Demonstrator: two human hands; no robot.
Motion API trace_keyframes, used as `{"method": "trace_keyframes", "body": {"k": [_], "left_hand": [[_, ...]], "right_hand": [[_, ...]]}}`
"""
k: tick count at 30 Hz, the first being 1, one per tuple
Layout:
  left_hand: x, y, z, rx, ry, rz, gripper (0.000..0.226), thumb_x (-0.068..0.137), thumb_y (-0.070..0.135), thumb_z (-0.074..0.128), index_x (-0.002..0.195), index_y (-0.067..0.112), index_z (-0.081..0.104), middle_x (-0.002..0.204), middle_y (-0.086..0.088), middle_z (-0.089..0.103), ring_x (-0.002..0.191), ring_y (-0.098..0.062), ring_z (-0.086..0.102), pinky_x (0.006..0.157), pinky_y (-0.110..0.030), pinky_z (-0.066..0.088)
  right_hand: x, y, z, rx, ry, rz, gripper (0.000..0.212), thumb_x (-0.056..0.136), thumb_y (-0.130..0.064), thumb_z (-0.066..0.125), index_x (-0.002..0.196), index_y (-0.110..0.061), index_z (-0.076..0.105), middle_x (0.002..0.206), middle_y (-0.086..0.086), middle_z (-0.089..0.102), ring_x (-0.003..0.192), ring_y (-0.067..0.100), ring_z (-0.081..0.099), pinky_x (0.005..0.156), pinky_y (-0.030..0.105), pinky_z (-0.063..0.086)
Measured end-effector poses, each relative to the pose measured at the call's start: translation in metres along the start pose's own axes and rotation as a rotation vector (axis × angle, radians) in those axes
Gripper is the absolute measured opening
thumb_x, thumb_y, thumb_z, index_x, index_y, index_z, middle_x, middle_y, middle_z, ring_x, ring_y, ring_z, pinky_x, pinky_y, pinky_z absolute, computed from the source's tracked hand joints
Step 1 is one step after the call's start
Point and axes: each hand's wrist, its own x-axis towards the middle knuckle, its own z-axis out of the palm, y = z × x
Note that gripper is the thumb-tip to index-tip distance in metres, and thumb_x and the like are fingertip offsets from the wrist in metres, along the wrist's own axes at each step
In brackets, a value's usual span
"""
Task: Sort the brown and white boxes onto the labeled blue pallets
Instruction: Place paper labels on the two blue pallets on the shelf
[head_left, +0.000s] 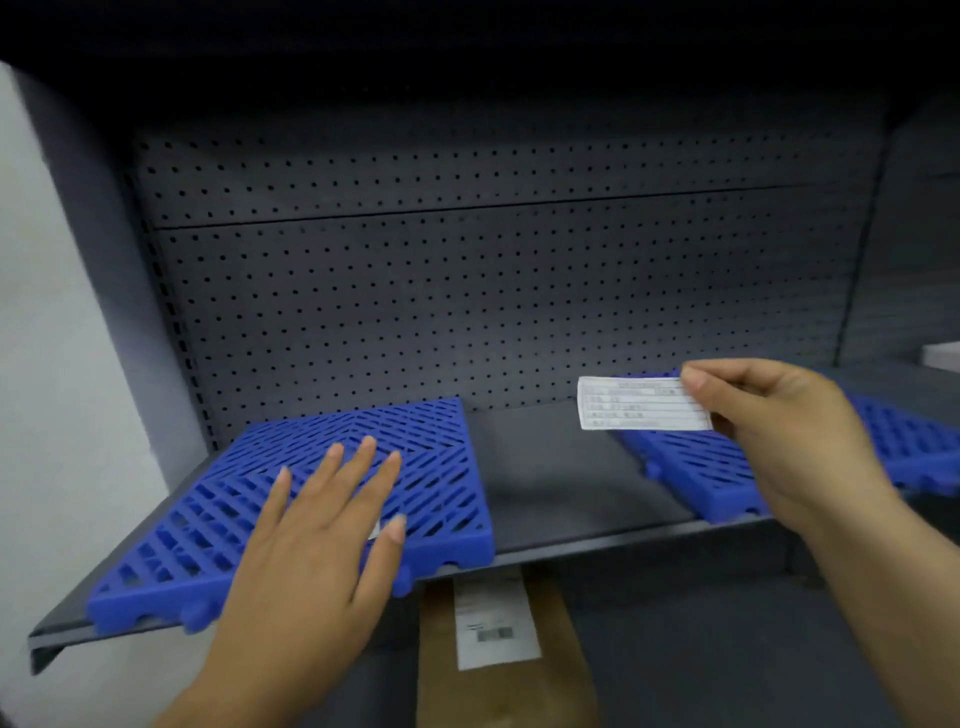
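A white printed paper label (639, 404) is pinched by the right hand (779, 431) over the right blue slotted plastic pallet (909, 441); the left hand (317, 525) is spread over the left pallet (415, 441). A brown cardboard box (556, 691) is seen below.

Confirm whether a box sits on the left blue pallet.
No, the left blue pallet holds no box; the left hand is spread above it.

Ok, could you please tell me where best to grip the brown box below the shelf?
Probably by its two long side edges near the front end, coming from the front: the brown box lies flat and lengthwise, its far end tucked under the shelf.
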Motion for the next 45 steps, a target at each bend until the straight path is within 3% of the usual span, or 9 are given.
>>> {"method": "trace_keyframes", "body": {"k": [4, 8, 12, 18, 23, 29, 32, 36, 45], "left_hand": [[0.014, 0.063, 0.009, -0.044, 0.013, 0.168, 0.060, 0.091, 0.059, 0.005, 0.140, 0.034, 0.030, 0.144, 0.015, 0.026, 0.134, 0.001, 0.013, 0.109, -0.023, -0.002], [0.033, 0.133, 0.042, 0.012, -0.005, 0.371, 0.052, 0.096, 0.053, 0.017, 0.137, 0.029, 0.039, 0.139, 0.015, 0.045, 0.130, -0.002, 0.035, 0.104, -0.025, 0.018], [0.061, 0.204, 0.084, 0.015, -0.065, 0.476, 0.056, 0.094, 0.052, 0.016, 0.126, 0.027, 0.055, 0.130, 0.011, 0.057, 0.119, -0.005, 0.052, 0.100, -0.026, 0.027], [0.096, 0.283, 0.133, 0.026, -0.149, 0.399, 0.058, 0.093, 0.054, 0.012, 0.118, 0.036, 0.061, 0.122, 0.021, 0.060, 0.110, 0.005, 0.057, 0.089, -0.019, 0.046], [0.104, 0.309, 0.157, 0.047, -0.213, 0.280, 0.064, 0.092, 0.054, 0.007, 0.107, 0.038, 0.067, 0.108, 0.024, 0.066, 0.100, 0.008, 0.061, 0.078, -0.013, 0.047], [0.101, 0.313, 0.158, 0.035, -0.193, 0.228, 0.060, 0.093, 0.054, 0.008, 0.109, 0.041, 0.065, 0.111, 0.027, 0.064, 0.102, 0.009, 0.059, 0.079, -0.013, 0.049], [0.099, 0.313, 0.159, 0.015, -0.184, 0.228, 0.059, 0.093, 0.054, 0.009, 0.109, 0.039, 0.065, 0.113, 0.025, 0.063, 0.104, 0.008, 0.058, 0.081, -0.016, 0.049], [0.098, 0.313, 0.161, -0.047, -0.211, 0.221, 0.057, 0.093, 0.055, 0.011, 0.110, 0.037, 0.062, 0.113, 0.020, 0.066, 0.102, 0.004, 0.061, 0.085, -0.016, 0.045], [0.099, 0.315, 0.158, -0.040, -0.239, 0.261, 0.049, 0.093, 0.056, 0.010, 0.116, 0.037, 0.050, 0.110, 0.021, 0.066, 0.098, 0.004, 0.062, 0.091, -0.008, 0.028]], "right_hand": [[0.020, 0.002, -0.062, -0.031, 0.066, 0.025, 0.008, 0.080, -0.013, 0.069, 0.074, -0.017, 0.071, 0.056, -0.008, 0.069, 0.058, 0.008, 0.057, 0.062, 0.020, 0.048], [0.040, 0.022, -0.113, -0.449, 0.001, -0.004, 0.004, 0.080, -0.013, 0.071, 0.077, -0.010, 0.071, 0.064, -0.001, 0.067, 0.046, -0.002, 0.055, 0.050, 0.011, 0.040], [0.073, 0.052, -0.146, -0.604, -0.070, 0.026, 0.015, 0.078, -0.018, 0.073, 0.065, -0.023, 0.068, 0.067, -0.003, 0.069, 0.064, 0.010, 0.061, 0.068, 0.029, 0.047], [0.116, 0.088, -0.169, -0.557, -0.281, 0.059, 0.017, 0.080, -0.018, 0.071, 0.064, -0.024, 0.067, 0.070, -0.003, 0.070, 0.068, 0.011, 0.064, 0.071, 0.028, 0.050], [0.133, 0.106, -0.185, -0.691, -0.404, -0.063, 0.008, 0.084, -0.024, 0.066, 0.076, -0.026, 0.067, 0.064, -0.017, 0.059, 0.060, -0.004, 0.053, 0.057, 0.009, 0.037], [0.126, 0.110, -0.198, -0.980, -0.431, -0.343, 0.025, 0.091, -0.029, 0.052, 0.114, -0.025, 0.063, 0.111, -0.009, 0.061, 0.104, 0.011, 0.055, 0.085, 0.022, 0.043], [0.111, 0.117, -0.200, -1.020, -0.378, -0.494, 0.032, 0.090, -0.028, 0.044, 0.106, -0.026, 0.071, 0.106, -0.011, 0.070, 0.096, 0.012, 0.067, 0.078, 0.027, 0.055], [0.096, 0.125, -0.198, -1.078, -0.430, -0.456, 0.070, 0.096, -0.043, 0.004, 0.104, -0.031, 0.073, 0.104, -0.017, 0.072, 0.096, 0.007, 0.069, 0.093, 0.030, 0.043], [0.088, 0.119, -0.205, -1.150, -0.573, -0.303, 0.069, 0.095, -0.045, 0.004, 0.108, -0.031, 0.071, 0.109, -0.017, 0.070, 0.100, 0.007, 0.067, 0.095, 0.032, 0.029]]}}
